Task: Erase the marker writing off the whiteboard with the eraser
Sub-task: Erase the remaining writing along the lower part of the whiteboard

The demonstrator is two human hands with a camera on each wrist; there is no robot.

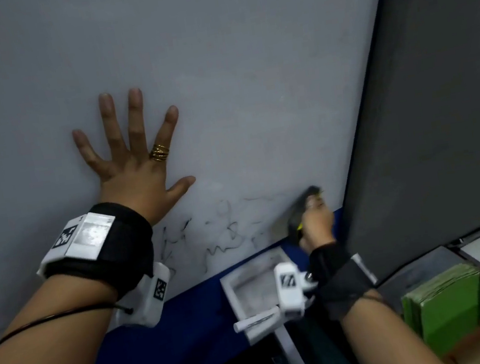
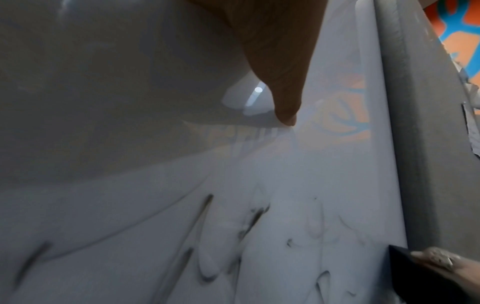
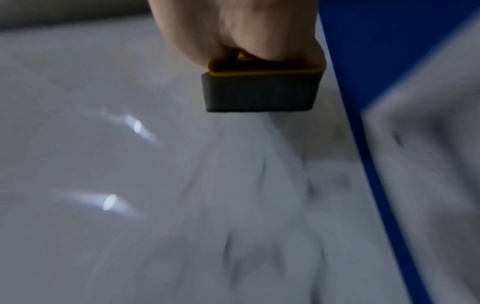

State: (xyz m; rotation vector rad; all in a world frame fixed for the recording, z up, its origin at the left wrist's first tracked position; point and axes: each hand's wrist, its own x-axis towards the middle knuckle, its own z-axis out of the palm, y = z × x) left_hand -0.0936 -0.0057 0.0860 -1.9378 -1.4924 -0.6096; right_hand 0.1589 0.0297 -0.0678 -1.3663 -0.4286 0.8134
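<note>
Grey whiteboard (image 1: 215, 61) mostly wiped clean up top, left hand (image 1: 134, 162) splayed flat on it, right hand (image 1: 315, 223) gripping the eraser (image 3: 261, 90) at the lower right corner, smeared black writing (image 1: 209, 235) along the bottom edge yet to go.

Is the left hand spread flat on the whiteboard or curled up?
Spread flat: the left hand lies with fingers straight and splayed against the whiteboard, holding nothing.

Two hands are up at one whiteboard (image 1: 215, 61): the left hand (image 1: 134, 162) and the right hand (image 1: 316, 226). One eraser (image 1: 301, 210), one patch of smeared marker writing (image 1: 209, 235). One stacked gold ring (image 1: 159, 153) and two wrist bands, each with a white camera unit. One white tray (image 1: 232, 288), one marker (image 1: 256, 321), one green stack (image 1: 447, 304).
</note>
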